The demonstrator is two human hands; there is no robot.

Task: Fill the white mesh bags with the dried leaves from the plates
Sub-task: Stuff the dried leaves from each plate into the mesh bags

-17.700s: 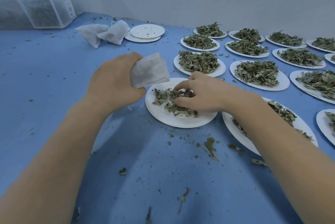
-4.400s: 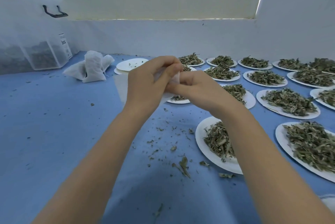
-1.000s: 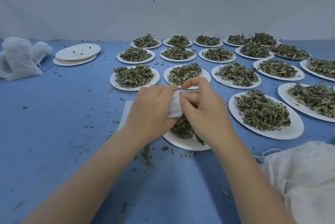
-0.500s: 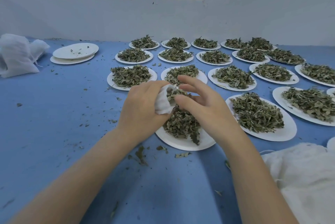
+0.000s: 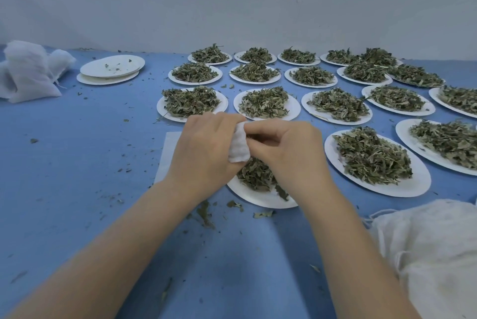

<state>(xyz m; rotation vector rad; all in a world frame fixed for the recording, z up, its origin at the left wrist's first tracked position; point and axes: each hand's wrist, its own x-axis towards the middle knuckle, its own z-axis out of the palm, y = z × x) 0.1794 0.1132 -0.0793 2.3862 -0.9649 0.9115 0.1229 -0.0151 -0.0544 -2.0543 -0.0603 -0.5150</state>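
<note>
My left hand [image 5: 204,148] grips a small white mesh bag [image 5: 238,145] just above a white plate [image 5: 258,197] of dried leaves [image 5: 255,174]. My right hand [image 5: 286,148] has its fingers curled at the bag's mouth, pinching its edge. What the right fingers hold besides the cloth is hidden. Part of the bag hangs down behind my left hand [image 5: 167,153]. Several more plates of dried leaves [image 5: 369,156] cover the blue table behind and to the right.
Filled white bags [image 5: 28,71] lie at the far left, next to a stack of emptied plates [image 5: 111,68]. A heap of white mesh bags [image 5: 428,249] sits at the near right. Leaf crumbs are scattered on the blue table [image 5: 77,163]. A white wall runs along the back.
My right fingers have closed in on the bag's mouth; half a second ago they were spread over the leaves. Both hands stay over the near plate.
</note>
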